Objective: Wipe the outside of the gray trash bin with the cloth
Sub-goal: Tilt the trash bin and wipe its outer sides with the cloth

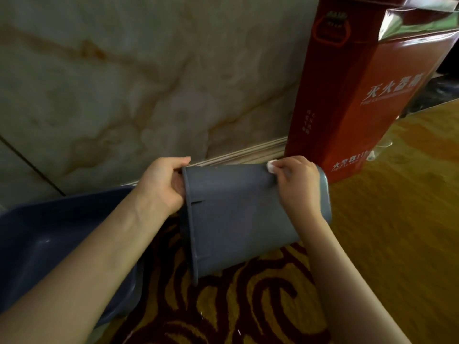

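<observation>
A marble wall point(124, 83) rises behind a patterned carpet point(248, 306); a red fire extinguisher box point(360, 95) stands upright at the right; a blue basin point(49, 244) sits at the left; the gray trash bin point(236, 219) lies tipped on its side above the carpet, mouth leftward; the left hand point(161, 184) is closed around its rim; the right hand point(295, 180) presses a small white cloth point(271, 166) against the bin's upper wall near the base, fingers curled over it.

Left hand point(161, 187), right hand point(298, 187): bare, forearms unsleeved.
</observation>
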Motion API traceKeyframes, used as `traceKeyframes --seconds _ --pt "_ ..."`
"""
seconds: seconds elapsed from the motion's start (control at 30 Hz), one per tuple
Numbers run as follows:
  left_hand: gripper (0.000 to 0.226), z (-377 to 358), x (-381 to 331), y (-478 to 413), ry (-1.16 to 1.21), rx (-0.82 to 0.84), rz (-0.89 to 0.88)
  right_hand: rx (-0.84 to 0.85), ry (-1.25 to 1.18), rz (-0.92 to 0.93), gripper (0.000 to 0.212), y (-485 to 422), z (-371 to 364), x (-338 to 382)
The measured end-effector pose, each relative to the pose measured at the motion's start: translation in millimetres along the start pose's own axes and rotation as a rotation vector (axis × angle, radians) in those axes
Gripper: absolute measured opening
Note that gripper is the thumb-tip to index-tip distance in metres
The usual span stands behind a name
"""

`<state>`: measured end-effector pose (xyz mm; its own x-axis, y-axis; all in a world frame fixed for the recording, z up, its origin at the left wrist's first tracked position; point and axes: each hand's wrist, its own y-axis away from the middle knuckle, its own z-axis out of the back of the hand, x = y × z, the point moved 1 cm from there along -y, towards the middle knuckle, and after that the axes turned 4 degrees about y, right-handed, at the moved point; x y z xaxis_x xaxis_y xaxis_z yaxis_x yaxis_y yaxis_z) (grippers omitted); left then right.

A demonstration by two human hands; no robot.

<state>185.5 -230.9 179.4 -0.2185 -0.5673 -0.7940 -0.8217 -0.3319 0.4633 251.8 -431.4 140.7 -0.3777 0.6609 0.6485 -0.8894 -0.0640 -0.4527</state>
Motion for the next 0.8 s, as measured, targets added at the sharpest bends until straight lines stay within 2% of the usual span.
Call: traceKeyframes --seconds 0.13,0.27,0.33,0.4,0.57,0.7,0.8 --pt "0.021 1 -16 6 -0.054 -0.010 -0.068 -0.174 -0.008 -0.268 0.012 21 -6 -45" --pt "0.022 8 -26 8 -0.112 -0.002 -0.120 -0.202 -0.189 -0.634 0.015 36 -15 -75" --pt "0.021 12 -27 8 -0.129 0.017 -0.127 -0.246 -0.237 -0.726 0.015 40 -15 -76" --pt "0.020 14 -25 9 -0.140 0.050 -0.119 -0.270 -0.254 -0.614 0.015 36 -13 -56" --pt "0.021 11 -9 7 -0.148 0.133 -0.098 -0.315 -0.297 -0.091 0.008 26 -12 37" --pt "0.026 16 1 3 -0.187 0.210 -0.069 -0.057 -0.351 0.095 0.012 43 -32 90" --pt "0.041 26 0 1 -0.174 0.264 -0.005 0.067 -0.353 0.124 0.011 57 -48 99"
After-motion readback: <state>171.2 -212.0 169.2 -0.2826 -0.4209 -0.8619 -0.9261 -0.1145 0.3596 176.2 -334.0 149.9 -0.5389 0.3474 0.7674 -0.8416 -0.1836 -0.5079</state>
